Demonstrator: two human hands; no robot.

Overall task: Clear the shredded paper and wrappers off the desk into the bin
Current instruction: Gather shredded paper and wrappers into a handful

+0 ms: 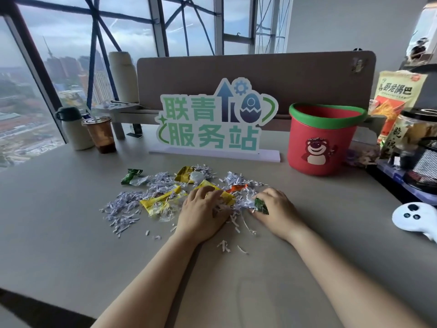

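White shredded paper (123,209) and wrappers lie scattered over the middle of the grey desk (59,233). A yellow wrapper (158,203) lies left of my hands, a green one (131,175) at the far left of the pile, an orange one (236,187) behind my hands. My left hand (203,209) presses down on a yellow wrapper and shreds. My right hand (274,209) is closed on a dark green wrapper (261,206) with shreds under it. The red bin (319,147) with a green rim and a bear picture stands upright at the back right, apart from both hands.
A standing sign (212,124) is behind the pile. A drink cup (100,133) and a flask (73,129) stand at the back left. Snack packs (397,100) and a mesh tray (423,162) crowd the right side. A white controller (416,216) lies at the right edge.
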